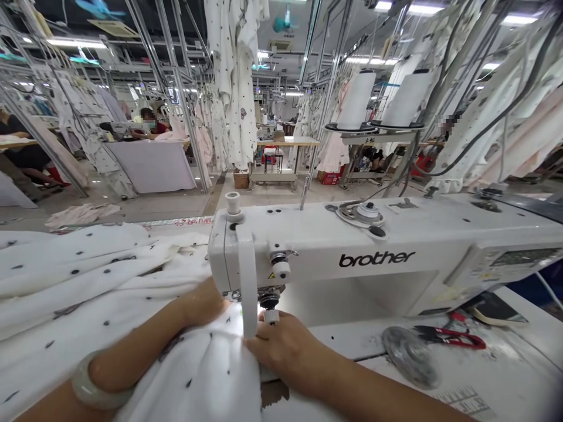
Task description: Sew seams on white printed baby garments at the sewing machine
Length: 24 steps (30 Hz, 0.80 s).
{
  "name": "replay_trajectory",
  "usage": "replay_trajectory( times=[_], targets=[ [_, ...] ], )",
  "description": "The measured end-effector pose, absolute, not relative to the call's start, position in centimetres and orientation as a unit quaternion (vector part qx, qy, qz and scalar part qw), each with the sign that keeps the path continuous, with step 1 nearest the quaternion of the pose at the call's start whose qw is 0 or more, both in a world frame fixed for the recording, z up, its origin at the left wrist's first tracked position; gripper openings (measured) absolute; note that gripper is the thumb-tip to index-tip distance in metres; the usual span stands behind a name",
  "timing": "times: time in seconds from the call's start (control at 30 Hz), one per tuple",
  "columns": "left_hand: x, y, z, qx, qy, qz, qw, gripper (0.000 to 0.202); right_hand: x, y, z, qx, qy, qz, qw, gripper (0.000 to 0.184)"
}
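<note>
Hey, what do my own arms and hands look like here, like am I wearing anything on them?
Your left forearm wears a smooth, pale, rounded bangle. Your right forearm shows no sleeve or jewellery. Your right hand is gloveless; your left hand is partly hidden.

the fabric (101, 278) is patterned with small dark motifs scattered over white. the sewing machine (316, 234) is finished in white and lettered in black. the thread cones (359, 101) are coloured white, the discs (349, 127) beneath them black. the snips (460, 335) are coloured red and black, the tabletop (510, 369) white.
</note>
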State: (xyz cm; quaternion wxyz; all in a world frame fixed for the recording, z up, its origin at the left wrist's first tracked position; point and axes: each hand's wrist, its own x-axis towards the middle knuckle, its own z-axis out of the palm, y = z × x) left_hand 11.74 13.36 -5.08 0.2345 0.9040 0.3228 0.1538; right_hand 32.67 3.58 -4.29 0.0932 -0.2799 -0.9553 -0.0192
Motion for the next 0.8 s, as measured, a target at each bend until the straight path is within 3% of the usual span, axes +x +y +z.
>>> replay_trajectory(
  times=[0.17,0.37,0.53,0.7,0.8],
  targets=[
    [12.2,13.0,-4.5,0.921,0.324,0.149,0.155,0.025,33.3,3.6,-3.6,-0.264,-0.959,-0.015,0.105,0.003],
    [12.4,7.7,-0.4,0.906,0.385,0.158,0.078,0.03,34.3,2.8,-3.0,-0.147,-0.975,-0.022,0.164,0.007],
    [10.9,1.8,-1.2,0.923,0.345,0.171,0.023,0.028,34.3,2.1,-3.7,-0.098,-0.981,-0.019,0.166,0.017],
    [10.3,0.0,-2.8,0.95,0.257,0.175,-0.028,0.078,34.1,2.1,-3.6,-0.176,-0.945,0.107,0.255,0.034],
    [11.0,0.4,-2.8,0.944,0.291,0.155,-0.009,0.088,33.7,1.8,-3.2,-0.234,-0.867,0.241,0.369,0.036]
  ],
)
